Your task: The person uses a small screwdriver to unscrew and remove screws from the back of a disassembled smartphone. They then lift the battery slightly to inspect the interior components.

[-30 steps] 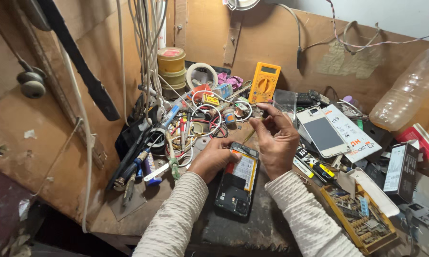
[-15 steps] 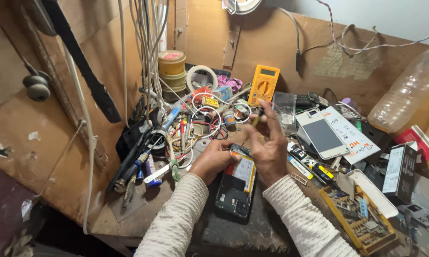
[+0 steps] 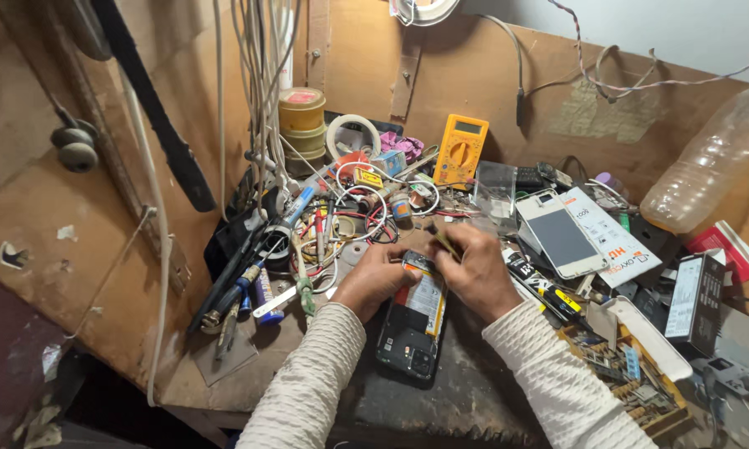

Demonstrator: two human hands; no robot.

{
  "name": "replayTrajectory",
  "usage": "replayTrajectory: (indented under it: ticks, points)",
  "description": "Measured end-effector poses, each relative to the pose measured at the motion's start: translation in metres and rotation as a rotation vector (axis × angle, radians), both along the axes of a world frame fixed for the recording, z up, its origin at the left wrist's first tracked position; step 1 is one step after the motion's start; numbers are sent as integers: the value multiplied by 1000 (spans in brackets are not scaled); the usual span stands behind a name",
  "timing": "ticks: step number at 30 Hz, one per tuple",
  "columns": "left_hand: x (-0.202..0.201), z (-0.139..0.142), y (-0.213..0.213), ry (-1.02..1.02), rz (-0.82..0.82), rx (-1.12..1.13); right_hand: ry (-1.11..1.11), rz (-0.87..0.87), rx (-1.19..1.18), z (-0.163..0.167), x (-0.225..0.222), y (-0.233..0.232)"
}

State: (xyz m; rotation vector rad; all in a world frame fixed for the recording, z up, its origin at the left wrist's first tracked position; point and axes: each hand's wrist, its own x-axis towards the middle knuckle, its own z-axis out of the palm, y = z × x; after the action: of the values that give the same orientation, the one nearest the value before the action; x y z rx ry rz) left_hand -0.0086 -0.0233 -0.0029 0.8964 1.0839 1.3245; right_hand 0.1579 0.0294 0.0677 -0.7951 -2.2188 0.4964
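A black phone with its back removed (image 3: 412,320) lies on the dark bench, its orange-edged battery showing. My left hand (image 3: 374,278) grips the phone's upper left edge and steadies it. Just right of it, my right hand (image 3: 478,270) rests over the phone's top end. Its fingers pinch a thin tweezer-like tool (image 3: 443,241) whose tip points at the phone's upper edge. Both hands hide the top of the phone.
Behind the hands are tangled wires (image 3: 354,208), a yellow multimeter (image 3: 460,150) and tape rolls (image 3: 301,112). Several screwdrivers (image 3: 241,287) lie to the left. At the right are a white phone (image 3: 561,237), a plastic bottle (image 3: 711,162) and a parts tray (image 3: 632,374).
My right hand came back from the wire pile behind the phone and lowered onto the phone's top end, now pinching the thin tool. The left hand stayed on the phone.
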Motion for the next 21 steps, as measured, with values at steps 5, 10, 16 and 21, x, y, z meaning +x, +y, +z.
replayTrajectory:
  ticks: [5, 10, 16, 21]
  points:
    - [0, 4, -1, 9, -14, 13, -100, 77, 33, -7, 3, -1]
    - [-1, 6, -6, -6, -43, 89, -117, 125, 107, -7, 1, 0]
    - [-1, 6, -6, 38, -26, 103, -231, 101, 123, -2, -2, 1]
    - [-1, 1, -2, -8, -11, 34, -271, 139, 178, 1, -5, -2]
